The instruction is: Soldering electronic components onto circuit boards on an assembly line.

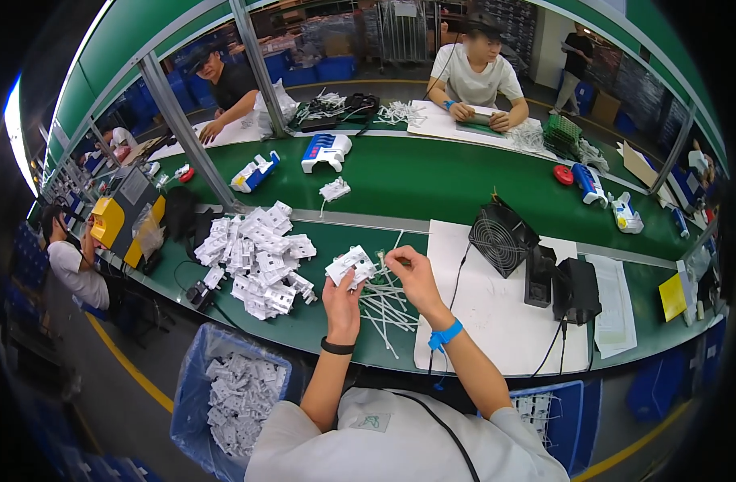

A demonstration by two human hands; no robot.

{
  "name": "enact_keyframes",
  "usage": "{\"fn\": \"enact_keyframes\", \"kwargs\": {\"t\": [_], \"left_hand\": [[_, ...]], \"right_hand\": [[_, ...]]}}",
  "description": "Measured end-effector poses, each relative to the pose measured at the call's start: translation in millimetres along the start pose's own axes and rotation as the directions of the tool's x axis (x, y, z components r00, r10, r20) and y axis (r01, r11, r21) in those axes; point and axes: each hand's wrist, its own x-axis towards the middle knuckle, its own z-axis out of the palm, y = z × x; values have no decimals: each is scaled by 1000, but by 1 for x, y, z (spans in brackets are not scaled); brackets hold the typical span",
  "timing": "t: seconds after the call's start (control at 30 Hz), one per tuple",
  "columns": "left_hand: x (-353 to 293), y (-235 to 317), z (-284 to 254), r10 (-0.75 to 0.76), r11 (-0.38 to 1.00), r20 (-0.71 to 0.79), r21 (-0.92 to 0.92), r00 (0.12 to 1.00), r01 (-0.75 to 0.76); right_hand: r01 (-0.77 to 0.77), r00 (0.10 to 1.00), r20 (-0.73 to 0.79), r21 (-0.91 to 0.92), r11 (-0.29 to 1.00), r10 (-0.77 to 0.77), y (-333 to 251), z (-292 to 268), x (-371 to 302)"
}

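My left hand (341,312) holds a white molded plastic part (351,266) up above the bench, fingers wrapped round its lower edge. Just to its right, my right hand (417,283) is closed in a pinch on a thin white cable (399,238), whose end sticks up past the fingertips. The exact spot where the fingers grip is too small to make out. Beneath both hands, several loose white cables (385,315) lie spread on the green bench. A large heap of similar white plastic parts (259,261) sits to the left of my left hand.
A black fan (503,238) and black power boxes (575,291) stand on a white board (456,337) at right. Blue-and-white housings (326,153) rest on the green belt (416,173) ahead. A blue lined bin (193,377) of white parts is at lower left. Co-workers sit opposite.
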Motion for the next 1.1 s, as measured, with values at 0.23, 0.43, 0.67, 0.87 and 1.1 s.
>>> {"fn": "enact_keyframes", "kwargs": {"t": [0.23, 0.43, 0.67, 0.87, 1.1], "left_hand": [[-6, -3, 9, 36, 993, 41, 109, 999, -40], [-3, -10, 5, 78, 983, 57, 162, 995, -86], [-5, -10, -7, -6, 978, 114, 207, 993, -17], [-11, -10, -19, -72, 986, 150, 162, 986, 48], [-16, -12, -21, -107, 985, 185, 155, 977, 79]], "right_hand": [[-34, 990, 135, -8, 999, 35, 5, -7, 4], [-36, 992, 120, -42, 998, 41, 16, -6, 7], [-163, 969, 164, -139, 977, 185, 24, -16, 9], [-240, 945, 209, -74, 968, 250, 25, -16, 3], [-275, 926, 243, -85, 958, 288, 18, -28, -6]]}}
